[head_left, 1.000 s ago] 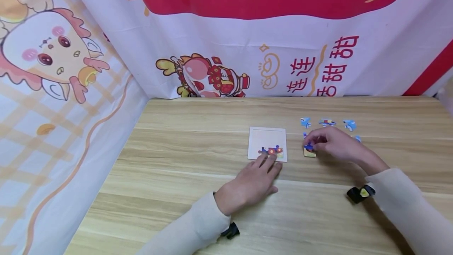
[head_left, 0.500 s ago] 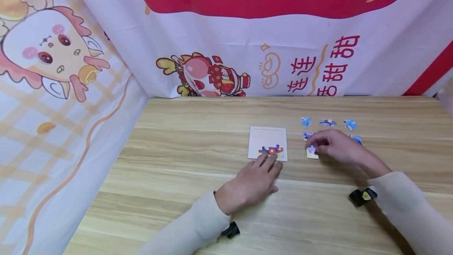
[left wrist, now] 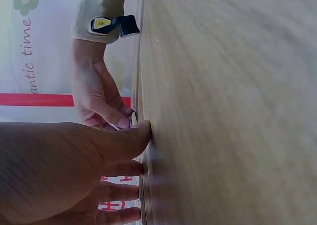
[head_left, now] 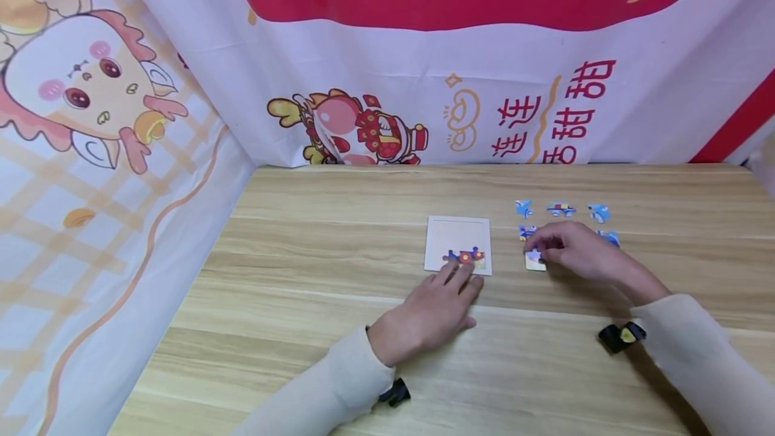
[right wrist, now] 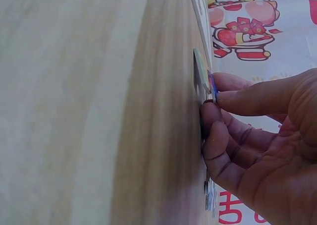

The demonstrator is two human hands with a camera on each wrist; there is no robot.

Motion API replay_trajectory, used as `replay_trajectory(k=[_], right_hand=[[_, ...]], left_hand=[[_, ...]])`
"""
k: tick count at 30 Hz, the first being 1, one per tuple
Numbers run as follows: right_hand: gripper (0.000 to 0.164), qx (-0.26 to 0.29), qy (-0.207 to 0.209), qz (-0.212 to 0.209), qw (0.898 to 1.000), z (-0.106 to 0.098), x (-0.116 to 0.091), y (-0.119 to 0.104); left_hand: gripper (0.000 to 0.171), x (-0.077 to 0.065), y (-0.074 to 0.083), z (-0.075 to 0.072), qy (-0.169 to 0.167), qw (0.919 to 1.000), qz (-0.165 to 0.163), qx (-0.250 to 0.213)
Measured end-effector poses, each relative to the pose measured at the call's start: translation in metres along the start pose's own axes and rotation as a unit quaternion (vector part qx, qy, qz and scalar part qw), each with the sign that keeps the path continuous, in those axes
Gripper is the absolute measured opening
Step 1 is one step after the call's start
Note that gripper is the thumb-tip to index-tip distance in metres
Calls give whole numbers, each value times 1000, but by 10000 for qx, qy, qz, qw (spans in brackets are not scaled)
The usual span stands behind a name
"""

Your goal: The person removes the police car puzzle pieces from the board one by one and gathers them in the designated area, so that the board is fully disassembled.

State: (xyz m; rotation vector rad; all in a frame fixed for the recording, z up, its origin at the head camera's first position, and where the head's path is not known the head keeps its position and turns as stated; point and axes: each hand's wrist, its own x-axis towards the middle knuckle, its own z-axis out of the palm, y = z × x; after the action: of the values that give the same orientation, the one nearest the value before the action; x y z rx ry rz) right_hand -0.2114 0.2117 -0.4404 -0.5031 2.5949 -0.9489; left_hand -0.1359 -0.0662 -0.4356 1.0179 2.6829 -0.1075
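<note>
My left hand (head_left: 432, 311) lies with its fingers extended, fingertips on the near edge of a square white puzzle tray (head_left: 431, 241). Joined jigsaw pieces (head_left: 465, 257), red and blue, sit in the tray's lower right. To the right of the tray, my right hand (head_left: 578, 251) pinches a jigsaw piece (head_left: 534, 261) between thumb and fingers. That piece is pale at its lower edge with purple-blue above, and the right wrist view shows it (right wrist: 202, 72) tilted just off the tabletop. In the left wrist view the left thumb (left wrist: 133, 138) rests against the wood.
Several loose blue jigsaw pieces lie behind the right hand, among them one at the back (head_left: 561, 208) and one beside the knuckles (head_left: 609, 238). Another piece (head_left: 527, 232) is just beyond the fingertips. A printed cloth (head_left: 375, 59) hangs along the table's back edge.
The right hand has shifted slightly right, and the piece in its fingers has tilted, showing a paler face. The left hand and tray have stayed in place.
</note>
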Motion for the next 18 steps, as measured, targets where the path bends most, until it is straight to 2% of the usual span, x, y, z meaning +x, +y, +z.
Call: replay_trajectory(k=[18], right_hand=[[28, -75, 49, 55, 9999, 1, -1, 0]], left_hand=[[67, 1, 1, 0, 24, 10000, -5, 69]])
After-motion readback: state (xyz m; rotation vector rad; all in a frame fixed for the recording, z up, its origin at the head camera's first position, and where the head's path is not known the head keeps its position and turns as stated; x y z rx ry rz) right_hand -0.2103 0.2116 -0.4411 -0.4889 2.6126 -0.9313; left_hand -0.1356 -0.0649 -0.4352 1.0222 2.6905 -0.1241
